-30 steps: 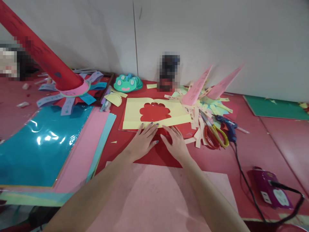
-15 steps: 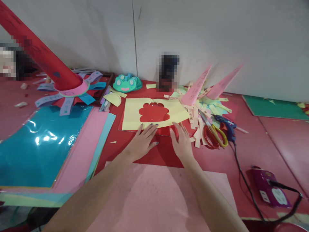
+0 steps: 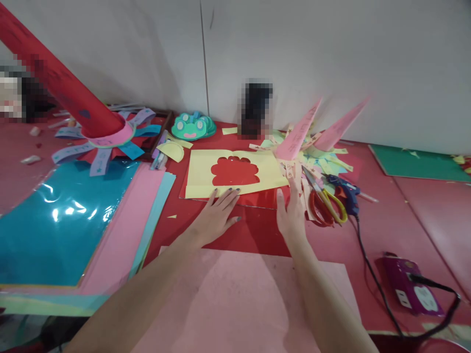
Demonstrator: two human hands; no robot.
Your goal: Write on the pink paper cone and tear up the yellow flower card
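Note:
My left hand [image 3: 220, 215] lies with fingers spread, its fingertips on the lower edge of a yellow sheet of paper [image 3: 200, 169]. A scalloped, cloud-shaped opening in that sheet shows red beneath. Under the yellow paper is a red sheet [image 3: 263, 198], its front edge showing. My right hand [image 3: 292, 211] has its fingers apart at the sheet's right end, over pale printed paper strips [image 3: 290, 170]. Nothing can be seen held in either hand. Scissors [image 3: 326, 201] with red and yellow handles lie just right of my right hand, beside a blue glue gun [image 3: 346, 191].
Two pink paper cones [image 3: 300, 130] stand behind on the right. Green frog cutouts [image 3: 191, 126] sit near the wall. A tall red cone [image 3: 69, 83] and stacked coloured sheets [image 3: 121, 220] occupy the left. The glue gun's cord runs near a purple power box [image 3: 412, 287].
My right hand has moved right and slightly forward, from the yellow sheet's lower edge to its right end. My left hand has stayed in place.

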